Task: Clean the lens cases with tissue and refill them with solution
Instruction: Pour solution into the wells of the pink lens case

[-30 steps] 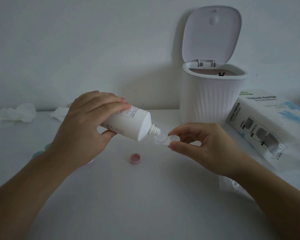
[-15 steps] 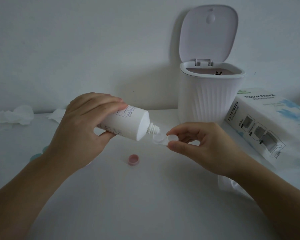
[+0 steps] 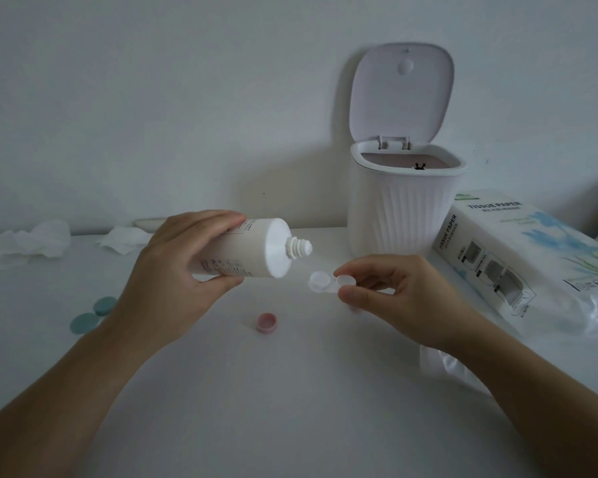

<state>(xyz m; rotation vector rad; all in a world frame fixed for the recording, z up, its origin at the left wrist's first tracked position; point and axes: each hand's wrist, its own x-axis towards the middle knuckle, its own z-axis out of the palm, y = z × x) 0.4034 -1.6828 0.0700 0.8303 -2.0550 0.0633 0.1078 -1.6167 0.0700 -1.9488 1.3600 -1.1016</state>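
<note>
A: On table [image 3: 290,408], back right: ribbed bin [image 3: 404,215], lid up. Tissue paper pack [image 3: 518,257] beside it.

B: Hands?

A: Left hand [image 3: 173,281] wraps solution bottle [image 3: 246,250], long axis near level, uncapped nozzle [image 3: 299,249] pointing right, just above-left of lens case [image 3: 327,282]. Right hand [image 3: 401,294] pinches case's right well; left well faces nozzle, apart.

B: Small items?

A: Pink cap [image 3: 267,321] below; teal caps [image 3: 94,313] far left.

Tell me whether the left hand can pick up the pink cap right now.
Probably not yet: the left hand grips the solution bottle. The pink cap lies uncovered on the table just below it.
</note>
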